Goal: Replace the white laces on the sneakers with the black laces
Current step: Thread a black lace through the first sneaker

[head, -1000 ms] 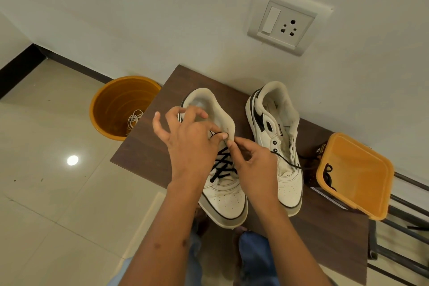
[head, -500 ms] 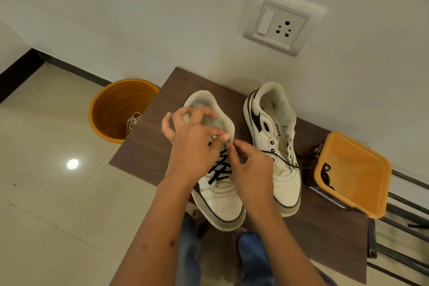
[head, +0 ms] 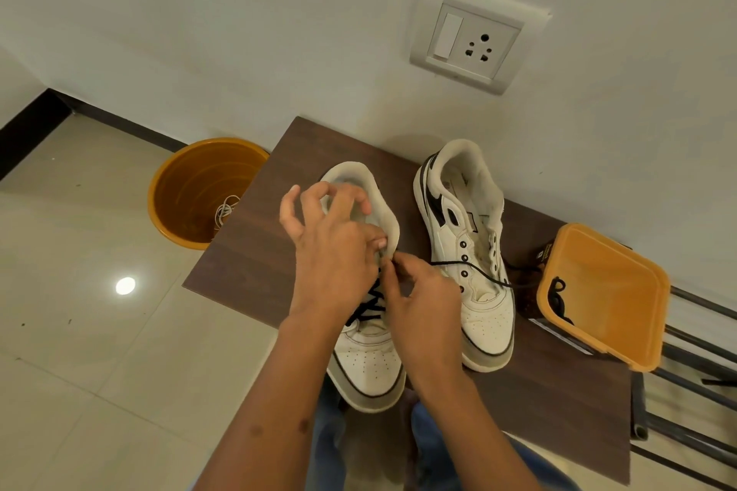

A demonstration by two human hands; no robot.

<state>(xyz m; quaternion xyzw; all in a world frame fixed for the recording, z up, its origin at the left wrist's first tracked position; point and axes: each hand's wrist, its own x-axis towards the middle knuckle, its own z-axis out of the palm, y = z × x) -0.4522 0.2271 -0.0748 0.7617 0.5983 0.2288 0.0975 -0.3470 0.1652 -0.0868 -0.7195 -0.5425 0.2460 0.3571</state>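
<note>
Left sneaker (head: 369, 363) set toe-first toward the near edge of the dark wooden table (head: 247, 251), partly laced with a black lace (head: 369, 309) crossing the lower eyelets. Left hand (head: 333, 259) over the shoe's throat, thumb and forefinger pinching the upper by the top eyelets, remaining fingers spread and curled above the collar. Right hand (head: 424, 297) just beside it, fingertips pinching the lace at the same eyelet; free run of lace trailing rightward from that pinch.

Right sneaker (head: 474, 271) alongside, unlaced, eyelets bare, with the trailing lace draped across its tongue. Orange square container (head: 606, 291) at the table's right end, tilted, holding a coil of black lace. Small brown packet wedged between that container and the right sneaker; label unreadable. Orange round bucket (head: 199, 191) on the floor left of the table, white laces (head: 225, 209) lying inside. Wall socket (head: 470, 42) above. Metal rack (head: 698, 371) to the right. Eyelet under work hidden by both hands.

Against the frame half a second prior: both hands on the same eyelet, grips unchanged; left-hand fingers spread slightly wider.
</note>
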